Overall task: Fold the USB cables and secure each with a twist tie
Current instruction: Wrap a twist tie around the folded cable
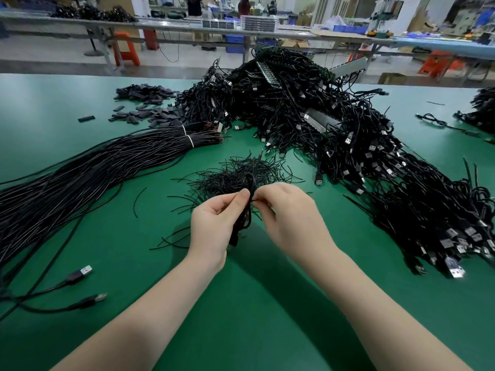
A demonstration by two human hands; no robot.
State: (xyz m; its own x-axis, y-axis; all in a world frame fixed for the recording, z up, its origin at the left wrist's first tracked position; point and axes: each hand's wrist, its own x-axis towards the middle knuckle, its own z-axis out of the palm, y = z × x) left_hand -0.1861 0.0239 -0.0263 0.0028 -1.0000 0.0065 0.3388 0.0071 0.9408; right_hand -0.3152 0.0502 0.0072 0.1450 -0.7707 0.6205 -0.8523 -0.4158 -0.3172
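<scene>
One green table [80, 108] carries everything. Biggest on it is the heap [308, 108] of tangled black USB cables, which rises well beyond the fingers and runs down along their right side, its metal plugs showing. Next in size, a long bundle [80, 172] of straight black cables lies off to the left of the fingers, bound near its far end by two white ties [187, 135]. A scatter of small black sleeves [150, 105] lies far beyond and to the left. A loose pile of thin black twist ties [235, 175] sits on the table just past the fingertips. Two loose plugs [85, 271] lie near left, toward the person.

Both hands meet above the table, nearer than that pile. A folded cable [247, 207] hangs upright between them, its loop sticking up above the fingertips. The left hand [214, 223] pinches it between thumb and curled fingers. The right hand [289, 218] has its fingers curled in, pinching at the same spot on the cable; whether a tie is in that pinch cannot be told.
</scene>
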